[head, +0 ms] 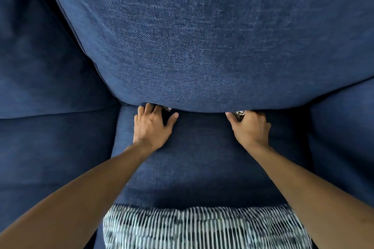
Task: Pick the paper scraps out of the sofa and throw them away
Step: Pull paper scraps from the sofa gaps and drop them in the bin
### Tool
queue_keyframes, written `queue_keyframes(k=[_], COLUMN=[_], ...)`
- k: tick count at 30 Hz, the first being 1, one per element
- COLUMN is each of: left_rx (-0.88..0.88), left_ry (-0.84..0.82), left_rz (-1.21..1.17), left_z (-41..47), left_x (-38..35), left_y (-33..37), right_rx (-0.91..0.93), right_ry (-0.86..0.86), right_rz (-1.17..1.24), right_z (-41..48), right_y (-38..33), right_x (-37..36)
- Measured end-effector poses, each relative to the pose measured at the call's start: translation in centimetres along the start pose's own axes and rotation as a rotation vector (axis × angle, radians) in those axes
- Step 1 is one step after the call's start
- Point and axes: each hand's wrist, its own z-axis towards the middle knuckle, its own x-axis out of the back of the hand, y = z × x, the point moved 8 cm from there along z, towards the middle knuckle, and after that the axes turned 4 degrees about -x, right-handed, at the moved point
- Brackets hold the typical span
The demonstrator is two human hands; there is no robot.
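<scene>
Both hands are pressed into the crease where the back cushion [202, 36] meets the seat cushion [202, 147], at mid-frame. My left hand [150, 125] lies palm-down, thumb spread toward the centre, fingers reaching under the cushion's lower edge; a small pale scrap [167, 109] shows just beyond the fingertips, and I cannot tell whether they have hold of it. My right hand [250, 127] is curled tighter, thumb and fingers closing on a patterned scrap [239, 115] at the crease, partly hidden by the hand. Remaining scraps, if any, are concealed inside the gap. Risk: pulling quickly may tear the paper, since the cushions pinch it, leaving fragments deeper in the sofa. Risk: pushing the left fingers forward may drive that scrap further under. No bin is in view.
</scene>
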Motion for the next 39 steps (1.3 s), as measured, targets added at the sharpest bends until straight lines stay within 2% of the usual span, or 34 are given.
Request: queue_keyframes(k=[12, 22, 30, 39], left_rx=[0.096, -0.041, -0.198, -0.354], left_ry=[0.101, 0.081, 0.179, 0.235], left_rz=[-0.169, -0.173, -0.240, -0.290], left_z=[0.8, -1.9, -6.5, -15.0], left_x=[-0.2, 4.6, 14.9, 25.4], left_y=[-1.1, 1.7, 7.8, 17.1], right_rx=[0.054, 0.116, 0.170, 0.186], right_ry=[-0.005, 0.013, 0.076, 0.216], right_rz=[0.083, 0.093, 0.094, 0.155], right_z=[-0.2, -4.0, -9.7, -18.2], right_y=[0.0, -0.9, -1.9, -0.8], right_x=[1.1, 5.8, 15.1, 30.7])
